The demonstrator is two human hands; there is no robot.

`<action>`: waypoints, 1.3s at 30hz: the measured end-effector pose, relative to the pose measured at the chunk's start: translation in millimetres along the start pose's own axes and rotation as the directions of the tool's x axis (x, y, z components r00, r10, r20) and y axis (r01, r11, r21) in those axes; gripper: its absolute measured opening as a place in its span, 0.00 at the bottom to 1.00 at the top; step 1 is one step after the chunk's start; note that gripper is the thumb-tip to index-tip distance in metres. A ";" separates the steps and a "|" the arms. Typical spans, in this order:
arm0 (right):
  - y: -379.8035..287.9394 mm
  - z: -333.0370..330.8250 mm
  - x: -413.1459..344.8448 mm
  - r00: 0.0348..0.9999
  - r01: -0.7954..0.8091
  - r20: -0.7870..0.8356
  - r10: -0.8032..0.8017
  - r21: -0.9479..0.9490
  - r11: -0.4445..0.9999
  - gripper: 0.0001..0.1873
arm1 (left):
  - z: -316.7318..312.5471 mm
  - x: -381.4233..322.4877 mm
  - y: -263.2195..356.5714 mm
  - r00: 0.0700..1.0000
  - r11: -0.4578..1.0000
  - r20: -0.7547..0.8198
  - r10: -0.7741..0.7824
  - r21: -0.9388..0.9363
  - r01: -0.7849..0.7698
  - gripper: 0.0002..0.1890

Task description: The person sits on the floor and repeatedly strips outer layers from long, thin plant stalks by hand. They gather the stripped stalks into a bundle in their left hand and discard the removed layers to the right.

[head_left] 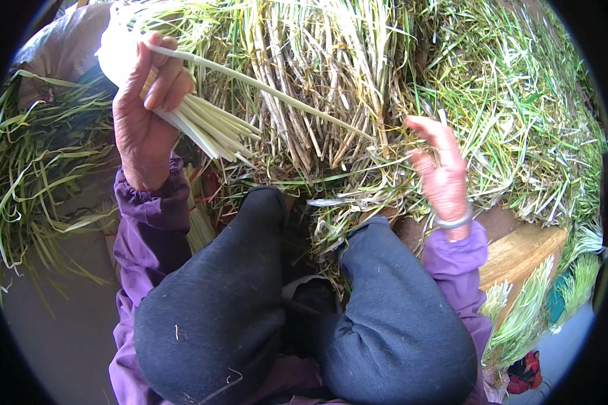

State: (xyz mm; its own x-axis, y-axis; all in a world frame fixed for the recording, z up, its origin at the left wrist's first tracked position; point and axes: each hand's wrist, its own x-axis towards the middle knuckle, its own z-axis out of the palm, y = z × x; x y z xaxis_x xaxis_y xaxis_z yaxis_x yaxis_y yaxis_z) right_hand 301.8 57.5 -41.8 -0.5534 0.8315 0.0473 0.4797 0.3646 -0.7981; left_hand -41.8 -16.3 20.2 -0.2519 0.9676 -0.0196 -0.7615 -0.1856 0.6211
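Observation:
My left hand (149, 96), at the upper left, grips a bundle of pale green plant stalks (207, 121). Their even ends fan out towards the lower right. One longer single stalk (273, 91) is pinched near the thumb tip and slants down to the right over the heap. The other end of the bundle is lost in glare. My right hand (441, 162) is blurred, with thumb and fingers apart and nothing between them. It hovers right of the long stalk's tip, apart from it. A pile of untrimmed stalks (329, 86) with brownish lower ends lies before me.
Loose green leaves and scraps (506, 111) cover the right side. Long leaves (45, 167) hang at the left beside a sack (63, 38). A wooden board (522, 248) and bundled pale stalks (524, 309) lie at the lower right. My bent knees (218, 304) fill the front.

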 end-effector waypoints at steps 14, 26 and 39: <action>-13.3 52.8 -23.2 0.851 -0.507 0.445 0.278 0.835 0.214 0.16 | -3.0 -16.8 -45.9 0.900 0.776 -0.301 -0.314 0.466 0.426 0.25; -46.8 49.6 8.5 0.821 -0.347 0.562 -0.101 0.632 0.692 0.13 | 29.6 -27.6 -54.2 0.866 0.839 -0.113 -0.487 0.217 0.499 0.25; 48.4 77.5 64.9 0.955 -0.277 0.086 0.284 -0.088 0.957 0.09 | -7.3 -18.6 -58.0 0.882 0.891 -0.130 -0.452 -0.028 0.453 0.24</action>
State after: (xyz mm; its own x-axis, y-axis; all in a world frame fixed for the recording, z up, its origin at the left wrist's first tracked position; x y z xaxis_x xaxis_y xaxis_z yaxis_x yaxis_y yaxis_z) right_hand 236.3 96.6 -123.9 -0.4509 0.8615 -0.2334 0.6723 0.1557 -0.7237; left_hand 2.7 -24.8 -21.2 0.0445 0.9155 -0.3999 -0.8095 0.2677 0.5226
